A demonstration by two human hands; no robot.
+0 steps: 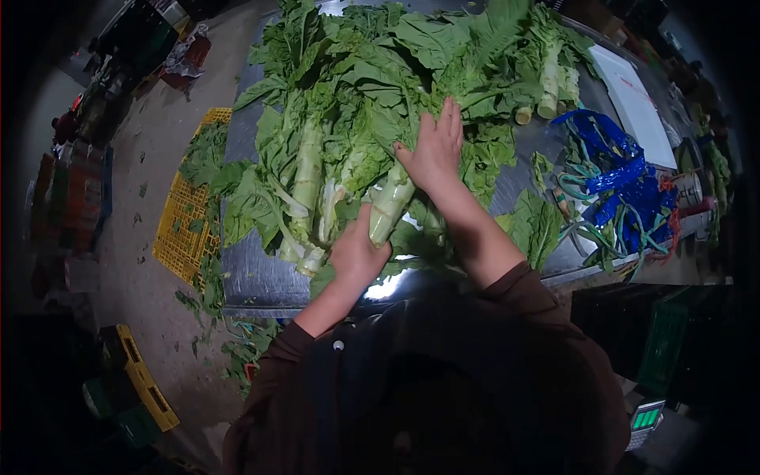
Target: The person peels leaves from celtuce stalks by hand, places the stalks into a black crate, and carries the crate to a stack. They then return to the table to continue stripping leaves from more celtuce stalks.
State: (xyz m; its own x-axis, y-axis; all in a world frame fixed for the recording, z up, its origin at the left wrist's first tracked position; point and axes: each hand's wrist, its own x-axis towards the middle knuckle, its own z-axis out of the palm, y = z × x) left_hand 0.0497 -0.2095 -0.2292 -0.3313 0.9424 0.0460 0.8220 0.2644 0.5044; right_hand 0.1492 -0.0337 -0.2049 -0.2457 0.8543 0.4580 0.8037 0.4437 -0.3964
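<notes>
A celtuce with a thick pale green stem (391, 204) lies on the metal table in front of me, its leafy end pointing away. My left hand (358, 252) is closed around the lower left side of that stem, with most of its fingers hidden underneath. Higher up, my right hand (437, 150) rests against the leaves and the top of the stem, fingers stretched forward and thumb apart. Just left lies another celtuce stem (309, 162), beside more stems and a heap of loose leaves (372, 67).
Further celtuce stems (549, 83) lie at the back right. Blue plastic wrapping (625, 182) and tangled ties cover the right end of the metal table (261, 297), near a white box lid (633, 103). A yellow crate (180, 226) with leaves stands on the left floor.
</notes>
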